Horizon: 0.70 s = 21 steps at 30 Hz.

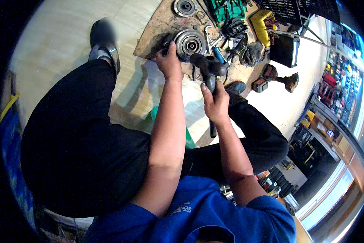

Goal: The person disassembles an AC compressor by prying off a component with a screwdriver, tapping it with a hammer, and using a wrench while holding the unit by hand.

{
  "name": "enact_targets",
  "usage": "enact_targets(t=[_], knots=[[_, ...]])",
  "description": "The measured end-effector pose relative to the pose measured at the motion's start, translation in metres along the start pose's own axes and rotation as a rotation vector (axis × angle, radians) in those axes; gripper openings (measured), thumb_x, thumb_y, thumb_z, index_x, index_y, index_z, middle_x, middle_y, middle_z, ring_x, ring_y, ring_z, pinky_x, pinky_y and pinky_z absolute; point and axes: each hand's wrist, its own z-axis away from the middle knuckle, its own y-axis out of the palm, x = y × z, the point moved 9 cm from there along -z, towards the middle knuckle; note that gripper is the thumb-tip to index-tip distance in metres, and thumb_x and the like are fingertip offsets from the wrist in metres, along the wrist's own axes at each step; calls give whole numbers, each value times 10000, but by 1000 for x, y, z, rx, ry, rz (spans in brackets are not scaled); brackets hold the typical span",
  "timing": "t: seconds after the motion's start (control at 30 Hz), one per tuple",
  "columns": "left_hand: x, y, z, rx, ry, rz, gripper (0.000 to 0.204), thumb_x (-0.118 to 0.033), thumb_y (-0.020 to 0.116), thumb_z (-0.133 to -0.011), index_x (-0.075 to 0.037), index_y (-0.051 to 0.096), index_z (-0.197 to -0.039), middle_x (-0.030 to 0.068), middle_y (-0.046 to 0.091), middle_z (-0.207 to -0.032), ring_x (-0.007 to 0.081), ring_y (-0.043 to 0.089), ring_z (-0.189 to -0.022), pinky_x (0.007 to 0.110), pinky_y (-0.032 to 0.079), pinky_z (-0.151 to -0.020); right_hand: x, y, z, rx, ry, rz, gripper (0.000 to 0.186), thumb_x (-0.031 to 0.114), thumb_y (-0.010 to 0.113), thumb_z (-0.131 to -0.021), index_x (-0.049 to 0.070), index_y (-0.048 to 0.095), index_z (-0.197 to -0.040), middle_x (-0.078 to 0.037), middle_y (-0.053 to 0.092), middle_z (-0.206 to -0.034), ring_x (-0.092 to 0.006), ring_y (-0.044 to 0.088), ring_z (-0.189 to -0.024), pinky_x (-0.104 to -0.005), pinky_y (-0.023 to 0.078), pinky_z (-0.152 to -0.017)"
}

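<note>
A round metal pulley with concentric rings stands on a brown, stained board. At its near left edge is my left hand, thumb up against the rim and fingers curled round the side, partly hidden. Just to the right, my right hand is closed round the handle of a dark hammer. The hammer's head is raised in front of the pulley's near right side, and the handle's end points down toward my lap. Whether the head touches the pulley I cannot tell.
Wrenches, a blue-handled tool, black gloves and a green tool case crowd the board. Another round metal part lies farther back. Rightward are a yellow case, a black box and cordless power tools.
</note>
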Motion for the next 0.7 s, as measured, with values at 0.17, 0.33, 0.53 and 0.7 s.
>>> enact_targets(t=[0.17, 0.33, 0.53, 0.7], knots=[[0, 7, 8, 34, -115, 94, 457, -287, 755, -865, 99, 601, -1055, 191, 651, -1063, 256, 619, -918, 394, 513, -819, -13, 15, -8, 135, 83, 190, 308, 253, 680, -908, -22, 543, -935, -307, 606, -772, -511, 605, -822, -484, 490, -636], [5, 3, -2, 45, -47, 15, 412, -265, 733, -884, 98, 614, -1038, 192, 671, -1039, 246, 634, -891, 384, 522, -805, -5, 14, -6, 69, 30, 118, 312, 260, 678, -910, -17, 536, -924, -298, 605, -762, -510, 608, -791, -482, 484, -625], [10, 10, 4, 109, -104, 0, 349, -288, 663, -925, -46, 592, -1168, 93, 662, -1098, 228, 647, -877, 372, 524, -638, -10, 13, -2, 72, 70, 40, 295, 236, 679, -907, -22, 538, -939, -290, 607, -762, -501, 608, -785, -463, 488, -638], [13, 2, -6, 34, -8, -31, 459, -310, 701, -902, 104, 600, -1070, 227, 664, -1087, 310, 638, -958, 415, 500, -876, -8, 18, -12, 139, 53, 157, 299, 233, 688, -903, -31, 562, -964, -245, 597, -715, -391, 617, -657, -419, 486, -625]])
